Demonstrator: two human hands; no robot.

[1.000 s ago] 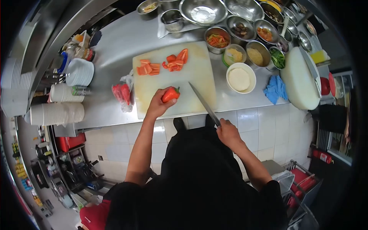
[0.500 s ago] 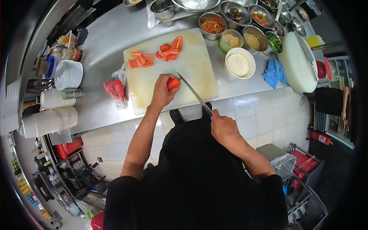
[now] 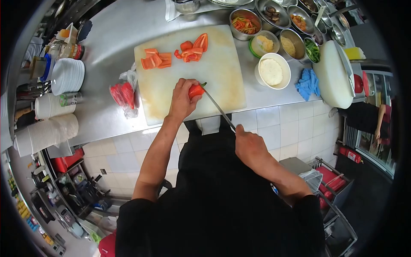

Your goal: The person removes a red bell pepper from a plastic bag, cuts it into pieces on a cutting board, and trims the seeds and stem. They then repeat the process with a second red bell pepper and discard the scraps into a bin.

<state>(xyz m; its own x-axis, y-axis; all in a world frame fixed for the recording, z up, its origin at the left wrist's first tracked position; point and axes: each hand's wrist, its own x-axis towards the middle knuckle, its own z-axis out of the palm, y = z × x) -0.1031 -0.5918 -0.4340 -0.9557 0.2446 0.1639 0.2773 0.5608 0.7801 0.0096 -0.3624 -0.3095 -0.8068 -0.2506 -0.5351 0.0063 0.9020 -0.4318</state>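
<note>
Red pepper [image 3: 196, 90] in my left hand [image 3: 185, 98], knife [image 3: 219, 108] in my right hand [image 3: 251, 144]

My left fingers are curled around the red pepper, closed on its side, with the green stem [image 3: 204, 84] poking out to the right. It is over the near half of the cutting board [image 3: 167, 96]; I cannot tell whether it rests on the surface. My right hand is wrapped firmly around the knife's handle, just off the counter's near edge, and the blade slants up and leftward so its tip meets the stem end. Whether the tip has gone in, I cannot tell.

Farther up the board lie two groups of cut pepper: flat pieces [image 3: 156, 60] to the left and a looser heap [image 3: 191, 50] to the right. A clear plastic bag [image 3: 129, 112] with something red inside sits just left of the board; to its right stand a white tub [image 3: 272, 72] and, beyond that, a crumpled blue cloth [image 3: 308, 84].
</note>
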